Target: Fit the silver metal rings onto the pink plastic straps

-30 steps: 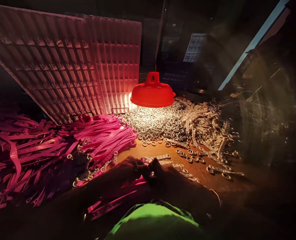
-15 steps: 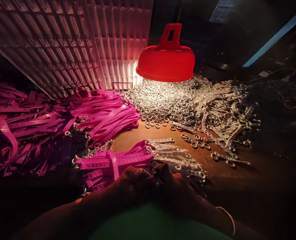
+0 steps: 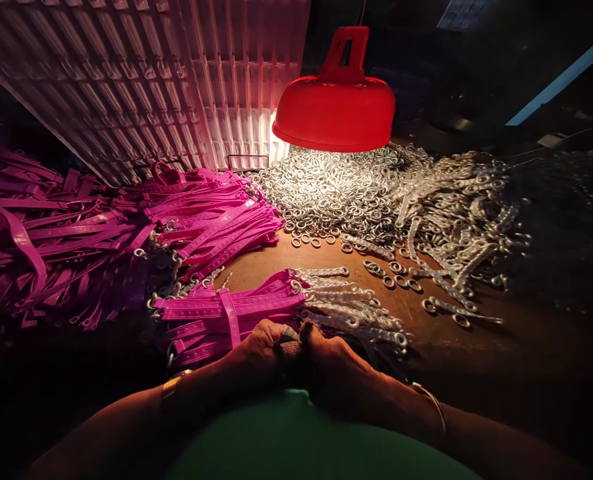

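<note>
My left hand (image 3: 263, 343) and my right hand (image 3: 339, 367) meet at the table's near edge, in front of my green top. Both have curled fingers, pressed close together. Dark wraps cover some fingertips, and whatever lies between them is lost in shadow. Just beyond the hands lies a bundle of pink straps (image 3: 186, 307) with embossed marks, one strap lying across the others. Pale braided pieces with ring ends (image 3: 356, 310) extend from the bundle's right end.
A lit red lamp (image 3: 333, 113) hangs over a heap of metal rings (image 3: 326, 193). More braided pieces (image 3: 471, 220) are piled to the right. Pink straps (image 3: 226, 227) are heaped on the left, before a ribbed translucent panel (image 3: 246, 87). Loose rings (image 3: 399, 280) lie on the brown tabletop (image 3: 256, 263).
The view has tilted slightly, so the lamp and piles appear higher. My hands remain together and catch more light; my right wrist has come up and inward.
</note>
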The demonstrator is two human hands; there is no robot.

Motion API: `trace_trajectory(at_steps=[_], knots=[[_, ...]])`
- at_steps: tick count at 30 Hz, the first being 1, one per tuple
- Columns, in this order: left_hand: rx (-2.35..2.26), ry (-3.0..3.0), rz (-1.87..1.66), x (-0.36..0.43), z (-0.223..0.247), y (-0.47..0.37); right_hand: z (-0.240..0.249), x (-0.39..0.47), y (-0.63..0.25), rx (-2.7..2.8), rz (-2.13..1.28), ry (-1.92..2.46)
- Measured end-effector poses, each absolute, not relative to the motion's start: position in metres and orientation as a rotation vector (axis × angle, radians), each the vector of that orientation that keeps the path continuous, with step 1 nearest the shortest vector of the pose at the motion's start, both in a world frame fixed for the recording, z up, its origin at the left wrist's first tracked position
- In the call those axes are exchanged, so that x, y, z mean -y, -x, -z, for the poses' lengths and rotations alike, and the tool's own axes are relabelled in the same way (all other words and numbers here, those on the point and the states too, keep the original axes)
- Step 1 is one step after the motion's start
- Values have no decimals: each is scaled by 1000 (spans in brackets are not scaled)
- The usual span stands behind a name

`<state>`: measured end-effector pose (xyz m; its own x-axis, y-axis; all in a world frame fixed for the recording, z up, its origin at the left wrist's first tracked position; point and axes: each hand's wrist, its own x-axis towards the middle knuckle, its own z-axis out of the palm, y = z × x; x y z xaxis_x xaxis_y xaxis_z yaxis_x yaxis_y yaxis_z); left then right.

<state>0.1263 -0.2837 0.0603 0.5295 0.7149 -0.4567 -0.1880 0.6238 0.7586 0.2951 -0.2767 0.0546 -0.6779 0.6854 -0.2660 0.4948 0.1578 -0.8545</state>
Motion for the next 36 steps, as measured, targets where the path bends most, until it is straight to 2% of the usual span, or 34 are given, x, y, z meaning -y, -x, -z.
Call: trace_trajectory(at_steps=[14,19,25,30,36], knots=[[-955,-557,-702,292,-57,-129,-51,270,-298,2276,-1424,1246],[-944,-648,-702,288,-49,-127,-45,266,-297,2372,-1217,1376],[-962,-669,-665,280,-45,-131,-44,262,-295,2413,-1425,1343],[-1024,-696,-646,276,-43,-132,-50,258,-290,2591,-1394,1457],[-967,-689,-692,280,-33,-129,-55,250,-285,2673,-1464,1390]])
